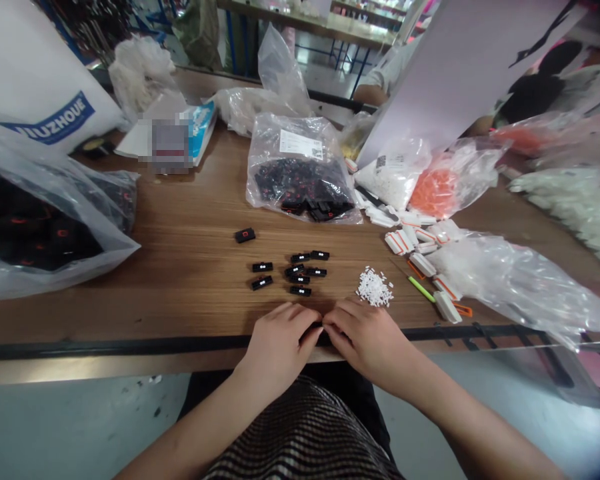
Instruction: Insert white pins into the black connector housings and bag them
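Note:
My left hand (285, 337) and my right hand (363, 333) meet at the table's front edge, fingertips pinched together. Between them shows a sliver of a small black plastic part (317, 325), mostly covered by the fingers. Just beyond the hands lie several small black plastic parts with white marks, such as one black part (301, 291) close to my left fingers. A single black part with a red square (245, 235) lies farther back to the left. Beside my right hand is a heap of tiny white pieces (375, 287).
A clear bag of black parts (303, 175) stands at the back, another bag (45, 227) at the left. On the right are a green-handled tool (422, 289), white-and-orange pieces (447, 307), a bag of orange pieces (435, 189) and a clear plastic bag (510, 270).

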Action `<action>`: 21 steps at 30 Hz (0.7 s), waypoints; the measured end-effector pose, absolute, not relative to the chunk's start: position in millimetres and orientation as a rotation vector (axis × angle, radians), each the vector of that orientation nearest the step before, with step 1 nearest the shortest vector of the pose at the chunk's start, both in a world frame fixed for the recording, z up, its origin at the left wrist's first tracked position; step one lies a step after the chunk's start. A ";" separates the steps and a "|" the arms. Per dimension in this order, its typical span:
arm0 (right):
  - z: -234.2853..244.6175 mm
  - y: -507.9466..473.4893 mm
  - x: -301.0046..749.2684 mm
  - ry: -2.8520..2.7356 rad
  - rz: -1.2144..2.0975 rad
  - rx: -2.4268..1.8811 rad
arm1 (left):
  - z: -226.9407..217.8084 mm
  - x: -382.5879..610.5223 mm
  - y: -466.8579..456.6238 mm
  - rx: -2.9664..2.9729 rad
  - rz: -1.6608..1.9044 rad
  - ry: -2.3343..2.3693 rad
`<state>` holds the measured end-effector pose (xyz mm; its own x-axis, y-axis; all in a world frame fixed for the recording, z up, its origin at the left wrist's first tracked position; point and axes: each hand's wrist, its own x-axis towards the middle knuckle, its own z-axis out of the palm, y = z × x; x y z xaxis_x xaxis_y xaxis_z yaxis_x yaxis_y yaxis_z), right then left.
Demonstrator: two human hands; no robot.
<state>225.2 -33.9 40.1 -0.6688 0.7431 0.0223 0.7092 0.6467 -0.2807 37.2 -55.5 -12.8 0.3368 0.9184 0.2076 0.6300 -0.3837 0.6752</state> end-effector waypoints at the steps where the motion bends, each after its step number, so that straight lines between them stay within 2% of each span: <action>1: 41.3 -34.5 225.2 -2.765 0.341 -1.193 | -13.0 37.3 -55.5 2.125 0.796 1.354; 11: 33.9 -48.5 231.2 -2.619 0.342 -1.183 | -13.4 37.6 -55.4 2.120 0.829 1.366; 18: 29.1 -45.3 233.8 -2.383 0.663 -1.190 | -11.3 36.4 -56.2 2.098 0.885 1.332; 21: 29.4 -45.3 240.7 -2.284 0.692 -1.151 | -11.0 34.6 -58.7 2.104 0.956 1.385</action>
